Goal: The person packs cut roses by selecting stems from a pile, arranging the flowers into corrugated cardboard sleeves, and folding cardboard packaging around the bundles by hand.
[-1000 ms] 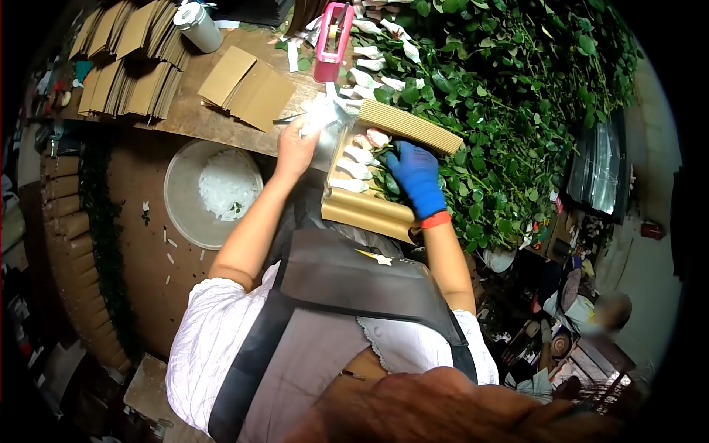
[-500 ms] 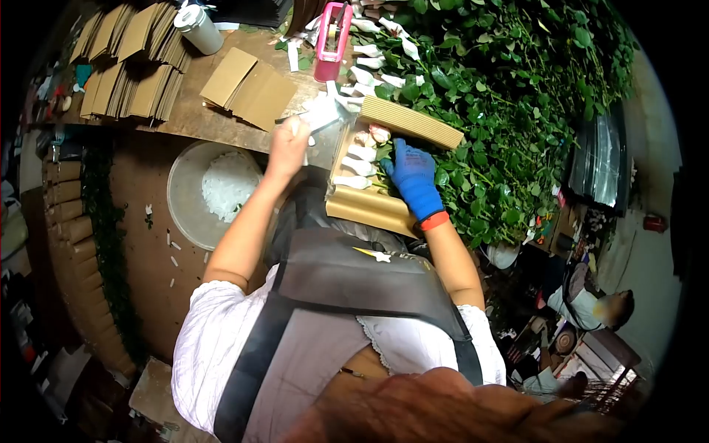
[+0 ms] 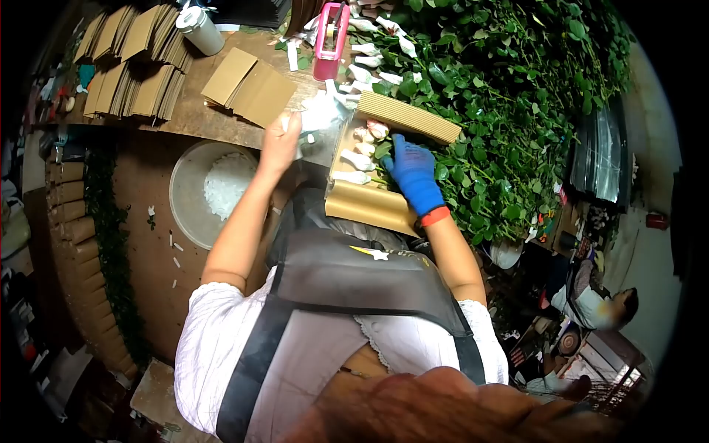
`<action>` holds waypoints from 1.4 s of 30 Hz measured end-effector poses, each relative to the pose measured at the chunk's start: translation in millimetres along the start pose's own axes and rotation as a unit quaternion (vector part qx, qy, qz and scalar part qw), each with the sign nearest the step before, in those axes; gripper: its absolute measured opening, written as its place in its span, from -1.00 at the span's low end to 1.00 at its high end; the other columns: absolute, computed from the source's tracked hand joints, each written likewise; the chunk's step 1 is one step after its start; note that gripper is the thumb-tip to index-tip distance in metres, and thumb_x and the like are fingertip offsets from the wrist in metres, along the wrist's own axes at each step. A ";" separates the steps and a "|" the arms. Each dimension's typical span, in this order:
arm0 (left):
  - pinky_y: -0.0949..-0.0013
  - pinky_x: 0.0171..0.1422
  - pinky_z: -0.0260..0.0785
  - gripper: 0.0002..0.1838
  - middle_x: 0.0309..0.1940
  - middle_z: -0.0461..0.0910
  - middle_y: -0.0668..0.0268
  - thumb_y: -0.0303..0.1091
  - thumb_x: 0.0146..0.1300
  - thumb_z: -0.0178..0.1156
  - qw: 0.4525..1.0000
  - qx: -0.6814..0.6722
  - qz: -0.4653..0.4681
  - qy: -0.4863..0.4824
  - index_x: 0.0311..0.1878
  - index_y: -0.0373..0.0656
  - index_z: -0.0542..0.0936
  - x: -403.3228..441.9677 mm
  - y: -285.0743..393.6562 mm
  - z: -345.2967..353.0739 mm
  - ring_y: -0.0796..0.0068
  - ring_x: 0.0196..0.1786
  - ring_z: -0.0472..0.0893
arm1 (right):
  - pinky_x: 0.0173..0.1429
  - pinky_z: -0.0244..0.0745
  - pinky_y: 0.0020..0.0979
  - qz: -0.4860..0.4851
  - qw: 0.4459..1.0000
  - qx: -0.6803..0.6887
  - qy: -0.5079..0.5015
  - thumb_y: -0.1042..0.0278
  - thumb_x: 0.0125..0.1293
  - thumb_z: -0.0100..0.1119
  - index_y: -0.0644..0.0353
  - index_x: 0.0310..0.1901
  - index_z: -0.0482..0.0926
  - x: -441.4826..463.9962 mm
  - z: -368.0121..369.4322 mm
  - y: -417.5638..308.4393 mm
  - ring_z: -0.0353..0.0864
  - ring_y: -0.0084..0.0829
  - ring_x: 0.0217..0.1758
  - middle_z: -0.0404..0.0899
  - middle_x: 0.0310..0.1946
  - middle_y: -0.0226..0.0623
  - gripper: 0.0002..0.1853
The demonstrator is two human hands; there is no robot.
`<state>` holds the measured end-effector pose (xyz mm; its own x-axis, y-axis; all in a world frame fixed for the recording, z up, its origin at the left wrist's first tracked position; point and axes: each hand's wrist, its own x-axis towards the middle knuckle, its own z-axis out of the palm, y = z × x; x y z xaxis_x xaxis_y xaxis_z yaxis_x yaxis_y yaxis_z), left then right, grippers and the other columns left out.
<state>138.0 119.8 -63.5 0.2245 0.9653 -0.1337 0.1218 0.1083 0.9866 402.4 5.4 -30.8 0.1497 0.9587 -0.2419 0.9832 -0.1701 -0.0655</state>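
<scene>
My bare left hand (image 3: 281, 142) is closed in a fist beside the table edge, left of a cardboard wrap. Some white shows by its fingers, too little to name. My right hand (image 3: 411, 171), in a blue glove, lies over the rose stems on the wrap with its index finger stretched out and its thumb apart. On this gold corrugated cardboard wrap (image 3: 369, 207) lie several roses. Two heads nearest me wear white sleeves (image 3: 353, 177); a pink rose (image 3: 377, 130) and cream ones beyond look bare. A folded flap (image 3: 410, 116) stands along the far side.
Leafy stems (image 3: 487, 111) with white-sleeved heads pile up at right. On the table are a pink tape dispenser (image 3: 329, 44), flat cardboard (image 3: 251, 85), cardboard stacks (image 3: 140, 63) and a white cup (image 3: 199, 31). A bin (image 3: 193, 214) holds white pieces. Another person (image 3: 591, 303) is at far right.
My left hand has drawn back slightly to the left, off the bright white patch on the table. One more rose head now looks cream rather than white. My right hand has hardly moved.
</scene>
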 end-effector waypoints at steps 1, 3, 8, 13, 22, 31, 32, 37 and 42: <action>0.48 -0.17 0.39 -0.75 -0.39 0.59 0.40 -0.28 0.43 0.17 0.998 0.041 0.030 -0.020 -0.29 -0.29 0.61 2.4 2.3 -12.9 0.68 -0.28 0.51 | -0.05 0.57 -0.11 -0.009 0.999 0.034 0.020 -0.10 0.25 0.23 0.10 0.20 0.47 -4.6 -8.1 3.4 0.72 -0.09 -0.12 0.71 -0.22 -0.09 -0.41; 0.45 -0.24 0.37 -0.71 -0.45 0.57 0.43 -0.32 0.33 0.28 0.991 0.026 -0.030 -0.128 -0.45 -0.25 0.47 -7.9 -20.8 -24.8 0.65 -0.37 0.48 | -0.07 0.57 -0.12 0.015 0.997 0.074 0.001 -0.15 0.29 0.19 -0.05 0.31 0.42 -14.4 -36.5 3.3 0.72 -0.08 -0.18 0.71 -0.26 -0.08 -0.37; 0.26 -0.26 0.42 -0.57 -0.46 0.60 0.17 0.02 0.23 0.39 0.959 0.221 -0.005 -0.178 -0.27 -0.18 0.51 -33.7 14.8 21.8 0.37 -0.39 0.57 | -0.13 0.57 -0.14 -0.063 0.979 0.196 -0.011 -0.16 0.33 0.15 -0.15 0.06 0.57 -27.8 -55.9 -4.0 0.71 -0.07 -0.26 0.70 -0.36 -0.13 -0.60; 0.25 -0.22 0.44 -0.62 -0.42 0.67 0.13 -0.01 0.35 0.25 0.952 0.197 0.008 -0.234 -0.29 -0.20 0.60 -28.0 4.1 54.4 0.25 -0.33 0.66 | -0.13 0.54 -0.07 -0.123 0.987 0.015 -0.099 0.01 0.28 0.20 0.00 -0.20 0.60 -10.1 -22.2 -14.3 0.70 -0.05 -0.24 0.70 -0.35 -0.15 -0.74; 0.40 -0.39 0.35 -0.76 -0.63 0.49 0.40 -0.30 0.35 0.20 0.997 -0.045 -0.058 0.025 -0.42 -0.20 0.54 -33.9 -7.6 24.0 0.66 -0.51 0.47 | -0.12 0.52 -0.07 -0.082 0.987 0.085 -0.111 -0.03 0.25 0.21 0.00 -0.20 0.61 -11.9 -28.1 -9.1 0.69 -0.06 -0.23 0.70 -0.34 -0.15 -0.70; 0.40 -0.18 0.43 -0.60 -0.42 0.68 0.30 0.01 0.33 0.30 0.914 0.151 -0.092 -0.366 -0.26 -0.21 0.65 -27.2 14.9 26.6 0.54 -0.35 0.58 | -0.06 0.55 -0.11 -0.194 0.962 0.053 -0.184 -0.07 0.27 0.26 0.04 -0.17 0.62 -11.0 -47.6 -16.8 0.70 -0.11 -0.18 0.70 -0.32 -0.17 -0.66; 0.41 -0.24 0.39 -0.63 -0.49 0.62 0.36 -0.04 0.36 0.26 0.924 0.126 -0.128 -0.337 -0.32 -0.21 0.63 -26.6 16.3 29.7 0.60 -0.38 0.54 | -0.06 0.55 -0.09 -0.191 0.961 0.027 -0.198 -0.04 0.30 0.22 0.07 -0.19 0.60 -10.1 -47.8 -17.8 0.70 -0.11 -0.17 0.70 -0.33 -0.17 -0.67; 0.47 -0.30 0.28 -0.69 -0.52 0.50 0.49 -0.17 0.37 0.23 0.968 -0.015 -0.145 -0.203 -0.42 -0.19 0.55 -53.6 0.5 37.2 0.68 -0.42 0.41 | -0.14 0.55 -0.06 -0.172 0.970 0.002 -0.174 -0.06 0.36 0.13 0.06 -0.20 0.56 -8.9 -26.0 -21.7 0.71 -0.08 -0.21 0.69 -0.35 -0.15 -0.67; 0.54 -0.30 0.25 -0.76 -0.51 0.51 0.50 -0.24 0.31 0.24 0.973 -0.081 -0.207 -0.068 -0.43 -0.16 0.57 -68.6 -19.0 6.2 0.70 -0.41 0.45 | -0.12 0.56 -0.08 -0.168 0.965 -0.012 -0.200 -0.08 0.39 0.10 0.05 -0.18 0.58 -8.8 -26.7 -25.0 0.71 -0.10 -0.21 0.70 -0.34 -0.15 -0.66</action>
<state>126.3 50.1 -73.6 0.3158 0.7912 -0.5238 0.0784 0.5283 0.8454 379.3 7.3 -1.3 -0.2263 0.7933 -0.5653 0.9719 0.1452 -0.1852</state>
